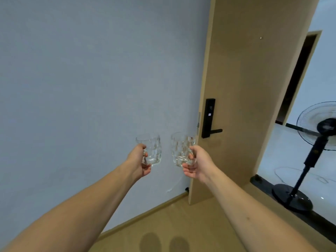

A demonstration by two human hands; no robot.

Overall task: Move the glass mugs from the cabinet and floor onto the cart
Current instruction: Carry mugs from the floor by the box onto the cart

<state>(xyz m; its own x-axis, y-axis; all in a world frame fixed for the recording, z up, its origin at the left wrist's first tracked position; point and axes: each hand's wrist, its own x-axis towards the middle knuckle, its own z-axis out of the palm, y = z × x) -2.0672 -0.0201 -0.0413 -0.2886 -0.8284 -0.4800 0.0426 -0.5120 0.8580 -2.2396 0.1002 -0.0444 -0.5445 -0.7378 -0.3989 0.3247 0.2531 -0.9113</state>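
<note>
Both arms reach out in front of a pale wall (81, 79). The left hand (139, 161) holds a glass mug (151, 149) by its handle, with the fingers curled round it. The right hand (197, 164) holds a second glass mug (181, 149) the same way. Both mugs are up in the air, upright, side by side and a little apart. They look empty. To the right is an open brown door (251, 88) with a black handle (210, 119). Past the door stands a black fan (312, 151). The floor (190, 220) below is light brown.
</note>
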